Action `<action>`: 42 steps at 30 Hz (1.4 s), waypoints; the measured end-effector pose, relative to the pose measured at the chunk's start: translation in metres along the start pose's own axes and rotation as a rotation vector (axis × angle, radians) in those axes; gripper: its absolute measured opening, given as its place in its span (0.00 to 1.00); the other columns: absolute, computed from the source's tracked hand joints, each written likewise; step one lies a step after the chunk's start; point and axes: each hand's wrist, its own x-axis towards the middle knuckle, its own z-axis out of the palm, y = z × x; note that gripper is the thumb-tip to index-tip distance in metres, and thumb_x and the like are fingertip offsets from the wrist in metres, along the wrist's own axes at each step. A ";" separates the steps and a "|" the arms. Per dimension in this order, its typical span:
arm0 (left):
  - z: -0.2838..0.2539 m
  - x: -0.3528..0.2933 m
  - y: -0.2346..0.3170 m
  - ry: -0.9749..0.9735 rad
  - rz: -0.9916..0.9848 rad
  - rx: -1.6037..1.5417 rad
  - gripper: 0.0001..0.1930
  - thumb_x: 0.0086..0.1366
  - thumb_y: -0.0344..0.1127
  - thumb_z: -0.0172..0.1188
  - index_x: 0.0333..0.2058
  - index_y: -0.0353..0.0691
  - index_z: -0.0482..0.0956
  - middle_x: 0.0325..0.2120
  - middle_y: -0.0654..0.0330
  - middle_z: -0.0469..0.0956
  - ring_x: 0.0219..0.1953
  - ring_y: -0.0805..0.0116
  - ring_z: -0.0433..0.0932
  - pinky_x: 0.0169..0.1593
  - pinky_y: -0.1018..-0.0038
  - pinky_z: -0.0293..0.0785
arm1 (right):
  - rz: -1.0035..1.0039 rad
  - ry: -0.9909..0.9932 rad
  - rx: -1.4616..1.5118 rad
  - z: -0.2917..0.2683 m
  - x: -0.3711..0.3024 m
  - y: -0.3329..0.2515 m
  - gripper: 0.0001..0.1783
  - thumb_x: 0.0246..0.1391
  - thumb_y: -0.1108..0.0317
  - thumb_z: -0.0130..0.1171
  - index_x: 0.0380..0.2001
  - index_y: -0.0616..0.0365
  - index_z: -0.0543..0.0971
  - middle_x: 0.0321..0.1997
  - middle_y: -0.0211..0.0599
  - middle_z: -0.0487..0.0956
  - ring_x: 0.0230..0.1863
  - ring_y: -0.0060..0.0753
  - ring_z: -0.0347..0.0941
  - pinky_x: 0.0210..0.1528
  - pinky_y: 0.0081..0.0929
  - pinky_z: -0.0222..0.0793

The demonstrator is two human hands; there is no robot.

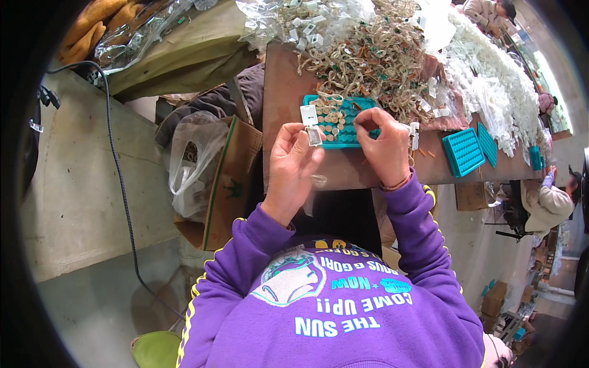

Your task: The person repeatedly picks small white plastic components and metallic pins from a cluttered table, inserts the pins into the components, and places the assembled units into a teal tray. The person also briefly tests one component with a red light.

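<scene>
My left hand pinches a small white hinged plastic case between thumb and fingers, its lid raised and its see-through half facing up. The case is at the left edge of a teal compartment tray. Round pale wooden-looking pieces with light cords lie on the tray's left half. Over the right part of the tray, my right hand has its thumb and fingertips drawn together; whatever is between them is too small to make out. Beside that hand lies a small white piece.
A big heap of corded pieces covers the table's far side, with bagged white cases and plastic packets around it. More teal trays stand at right. A cardboard box is left of the table; other people work at right.
</scene>
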 end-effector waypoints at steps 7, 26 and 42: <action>-0.003 0.000 0.005 -0.038 -0.063 -0.017 0.08 0.72 0.36 0.52 0.45 0.40 0.68 0.38 0.58 0.77 0.32 0.77 0.72 0.32 0.85 0.68 | -0.048 -0.123 -0.127 0.002 0.013 0.000 0.03 0.48 0.74 0.62 0.28 0.59 0.82 0.29 0.42 0.78 0.31 0.46 0.77 0.35 0.36 0.73; -0.002 0.002 -0.002 -0.059 -0.054 -0.002 0.07 0.69 0.32 0.57 0.42 0.38 0.71 0.36 0.54 0.80 0.34 0.67 0.80 0.40 0.73 0.79 | -0.174 -0.172 0.058 -0.018 0.013 -0.054 0.08 0.43 0.78 0.67 0.30 0.59 0.82 0.29 0.34 0.80 0.30 0.31 0.80 0.32 0.22 0.75; -0.003 0.003 0.000 -0.088 -0.058 0.048 0.08 0.68 0.33 0.58 0.41 0.38 0.72 0.34 0.58 0.80 0.32 0.69 0.80 0.38 0.75 0.76 | -0.257 -0.097 0.065 -0.014 0.014 -0.063 0.10 0.43 0.78 0.64 0.32 0.55 0.82 0.29 0.34 0.80 0.29 0.37 0.78 0.30 0.26 0.74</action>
